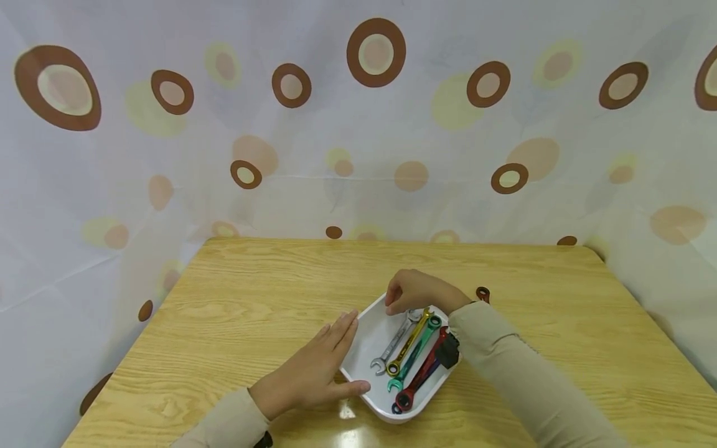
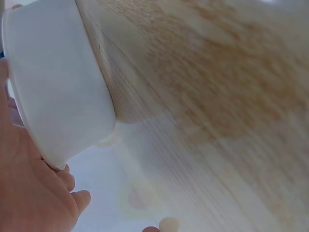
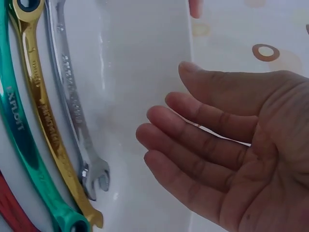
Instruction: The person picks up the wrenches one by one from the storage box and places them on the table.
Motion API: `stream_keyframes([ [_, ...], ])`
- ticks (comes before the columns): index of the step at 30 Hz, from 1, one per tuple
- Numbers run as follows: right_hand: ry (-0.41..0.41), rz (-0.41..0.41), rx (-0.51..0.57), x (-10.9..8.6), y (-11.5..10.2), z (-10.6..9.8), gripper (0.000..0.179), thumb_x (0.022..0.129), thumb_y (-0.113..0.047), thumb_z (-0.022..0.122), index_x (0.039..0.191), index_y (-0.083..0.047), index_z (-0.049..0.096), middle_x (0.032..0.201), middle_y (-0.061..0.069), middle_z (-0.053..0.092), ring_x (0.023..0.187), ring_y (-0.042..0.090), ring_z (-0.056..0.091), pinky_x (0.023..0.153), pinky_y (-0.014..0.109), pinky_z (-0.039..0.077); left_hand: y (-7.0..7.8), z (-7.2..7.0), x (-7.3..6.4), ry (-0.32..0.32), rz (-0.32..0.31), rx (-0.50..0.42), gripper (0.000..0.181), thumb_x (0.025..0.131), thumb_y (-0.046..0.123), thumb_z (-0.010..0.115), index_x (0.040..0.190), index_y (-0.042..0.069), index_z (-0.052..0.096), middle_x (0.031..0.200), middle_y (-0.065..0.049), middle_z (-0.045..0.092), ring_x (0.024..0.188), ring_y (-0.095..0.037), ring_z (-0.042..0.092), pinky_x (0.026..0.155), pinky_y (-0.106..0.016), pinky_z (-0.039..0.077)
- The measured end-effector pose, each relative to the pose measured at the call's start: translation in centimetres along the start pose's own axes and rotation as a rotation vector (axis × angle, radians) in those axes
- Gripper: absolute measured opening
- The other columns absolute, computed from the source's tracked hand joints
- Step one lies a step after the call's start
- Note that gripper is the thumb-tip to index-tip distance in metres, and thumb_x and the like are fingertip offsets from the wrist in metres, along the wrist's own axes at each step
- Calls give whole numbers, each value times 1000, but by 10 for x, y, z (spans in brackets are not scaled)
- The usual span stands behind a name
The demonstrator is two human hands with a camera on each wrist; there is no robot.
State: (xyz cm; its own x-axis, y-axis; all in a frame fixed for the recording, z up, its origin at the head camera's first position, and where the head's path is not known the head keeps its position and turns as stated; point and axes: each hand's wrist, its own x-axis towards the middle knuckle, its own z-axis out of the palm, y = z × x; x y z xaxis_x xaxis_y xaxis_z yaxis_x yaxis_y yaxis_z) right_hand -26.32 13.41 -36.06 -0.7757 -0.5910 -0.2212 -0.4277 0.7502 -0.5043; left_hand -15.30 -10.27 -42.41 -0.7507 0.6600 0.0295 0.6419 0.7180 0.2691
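A white plastic tray (image 1: 366, 339) sits on the table, holding several combination wrenches side by side. From left to right are a silver wrench (image 1: 396, 341), a gold wrench (image 1: 411, 341), a green wrench (image 1: 416, 353) and a red wrench (image 1: 422, 373); a dark one is partly hidden beside the red. My left hand (image 1: 313, 367), fingers straight, rests against the tray's left side. Over the tray's far end hovers my right hand (image 1: 417, 290), its fingers loosely bent. The right wrist view shows nothing between those fingers, with the silver wrench (image 3: 75, 96) a short way off.
Another wrench (image 1: 483, 294), reddish with a dark ring end, lies on the wooden table (image 1: 269, 280) behind my right wrist, partly covered by it. A white cloth (image 1: 313, 137) with brown and pale round patterns hangs around the table's back and sides.
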Motion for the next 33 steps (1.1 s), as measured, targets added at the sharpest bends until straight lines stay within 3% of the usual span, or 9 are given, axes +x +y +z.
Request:
stream_keyframes([
  [4,-37,34,-2,6,2,8,7,84,-16,74,86,-10,72,79,-2,64,70,11,55,66,25,48,-1,0,-1,10,4,5,102,88,75,34,153,2,5,162,-10,-1,148,-26,3,118,-45,17],
  [9,-84,19,-62,10,10,15,5,81,-16,75,84,-14,73,77,-6,64,69,8,54,63,22,47,0,-1,1,10,10,0,102,89,74,36,153,2,5,162,-8,-4,148,-26,3,118,-44,16],
  [16,-191,-38,-28,14,11,23,13,78,-9,78,89,-8,72,80,-5,64,73,7,57,69,22,49,-1,0,1,21,19,12,102,88,74,36,153,0,7,161,-10,-2,148,-28,6,117,-47,18],
  [24,-267,45,-139,16,-7,32,15,74,-5,81,80,-13,70,79,-6,62,77,10,56,75,28,50,-2,-1,0,18,9,-10,102,88,74,37,153,2,5,161,-6,-6,148,-27,4,118,-44,15],
  [33,-269,88,-339,17,-20,42,24,69,0,82,72,-14,63,73,-7,59,71,10,54,67,26,49,-2,0,-1,12,9,2,101,88,74,35,153,1,7,161,-10,-1,147,-26,3,118,-46,16],
])
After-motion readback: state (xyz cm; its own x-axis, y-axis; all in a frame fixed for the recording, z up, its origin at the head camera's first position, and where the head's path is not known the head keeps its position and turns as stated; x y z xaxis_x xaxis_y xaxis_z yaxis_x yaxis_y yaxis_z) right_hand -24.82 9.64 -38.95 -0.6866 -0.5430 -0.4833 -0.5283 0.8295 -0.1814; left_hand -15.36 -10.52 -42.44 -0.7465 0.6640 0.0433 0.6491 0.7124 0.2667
